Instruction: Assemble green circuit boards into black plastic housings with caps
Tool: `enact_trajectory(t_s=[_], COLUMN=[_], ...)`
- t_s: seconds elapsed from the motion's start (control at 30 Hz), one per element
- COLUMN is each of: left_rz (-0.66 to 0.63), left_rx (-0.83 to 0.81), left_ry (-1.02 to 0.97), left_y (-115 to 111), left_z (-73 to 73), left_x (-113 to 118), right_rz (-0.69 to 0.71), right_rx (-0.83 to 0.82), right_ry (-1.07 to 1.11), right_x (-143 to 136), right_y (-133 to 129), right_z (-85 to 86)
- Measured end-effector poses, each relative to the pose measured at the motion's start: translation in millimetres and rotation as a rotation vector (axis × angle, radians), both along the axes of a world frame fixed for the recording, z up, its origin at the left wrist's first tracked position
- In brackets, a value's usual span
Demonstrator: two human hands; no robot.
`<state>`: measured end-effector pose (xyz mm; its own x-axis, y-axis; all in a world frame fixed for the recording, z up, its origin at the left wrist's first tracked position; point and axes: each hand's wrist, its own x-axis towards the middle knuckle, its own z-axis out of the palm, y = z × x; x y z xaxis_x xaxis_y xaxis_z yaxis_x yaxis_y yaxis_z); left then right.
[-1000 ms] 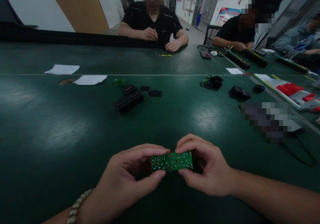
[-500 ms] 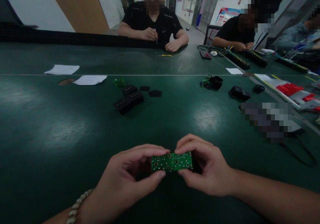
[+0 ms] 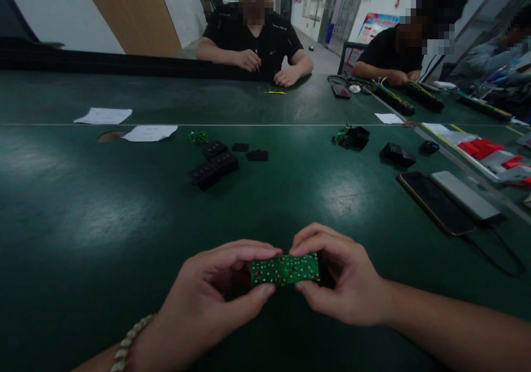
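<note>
A green circuit board [image 3: 285,269] dotted with solder points is held low over the table in front of me. My left hand [image 3: 224,289] pinches its left part, thumb on the near edge and fingers along the far edge. At the other end, my right hand [image 3: 342,275] grips it the same way between thumb and fingers. The underside of the board is hidden from me. Around my left wrist is a braided bracelet [image 3: 131,339].
Beyond my hands lie black plastic housings [image 3: 214,167], flat black pieces [image 3: 257,155] and another circuit board [image 3: 198,137]. To the right are a phone [image 3: 435,201], a power bank [image 3: 467,195] with cable, and a black box [image 3: 397,154]. Co-workers sit across the green table [image 3: 136,283].
Both my hands and the circuit board hold nearly still. Across the table, a co-worker's raised hand has shifted slightly.
</note>
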<state>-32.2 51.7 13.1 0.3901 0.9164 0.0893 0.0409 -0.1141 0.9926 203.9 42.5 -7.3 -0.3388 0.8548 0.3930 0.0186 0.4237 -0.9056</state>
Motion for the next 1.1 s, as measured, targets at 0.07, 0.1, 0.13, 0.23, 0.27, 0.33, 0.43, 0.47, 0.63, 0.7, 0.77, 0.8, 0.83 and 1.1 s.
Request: enact_trajectory(t_s=[0.07,0.1,0.13,0.23,0.27,0.33,0.43,0.47,0.63,0.7,0.77,0.8,0.83,1.1], left_rz=[-0.001,-0.003,-0.007,-0.014,-0.014,-0.015,-0.013,-0.007,-0.001,-0.002,0.002,0.004,0.006,0.008], left_rx=[0.004,0.004,0.003,-0.009,-0.010,-0.007,0.009,0.012,0.013,0.014,0.012,0.014,0.013,0.009], left_ry=[0.001,0.002,-0.002,-0.014,-0.017,-0.017,-0.017,-0.018,-0.019,-0.014,-0.009,-0.013,-0.017,-0.020], left_y=[0.8,1.1,1.1,0.5,0.1,-0.3,0.3,0.6,1.6,1.4,1.2,1.1,1.0,1.8], left_z=[0.1,-0.2,-0.6,-1.9,-2.1,-2.2,-2.2,-2.3,-1.5,-1.3,-1.6,-1.9,-2.1,-0.6], left_x=[0.8,0.8,0.6,-0.8,-1.2,-1.5,-0.5,0.0,0.9,0.4,-0.2,-0.3,-0.3,1.4], right_rz=[-0.002,-0.002,-0.002,-0.003,-0.001,0.002,0.002,0.002,0.002,0.004,0.004,0.002,0.002,0.002], right_rx=[0.004,0.006,0.007,0.000,-0.002,-0.004,0.005,0.009,0.010,0.007,0.004,0.004,0.003,0.009], right_ry=[0.000,-0.002,-0.002,0.003,0.005,0.006,0.006,0.007,0.012,0.011,0.013,0.015,0.015,0.018], right_x=[-0.1,-0.1,-0.2,-0.4,-0.4,-0.4,-0.5,-0.5,-0.3,-0.2,-0.2,-0.2,-0.3,-1.0], right_y=[-0.1,-0.2,-0.2,-0.2,-0.2,-0.3,-0.8,-0.9,-0.6,-0.3,-0.3,-0.4,-0.6,-0.3], right_z=[-0.6,-0.9,-1.1,-1.3,-1.1,-0.8,-0.6,-0.7,-1.3,-1.1,-0.7,-0.6,-0.4,0.7])
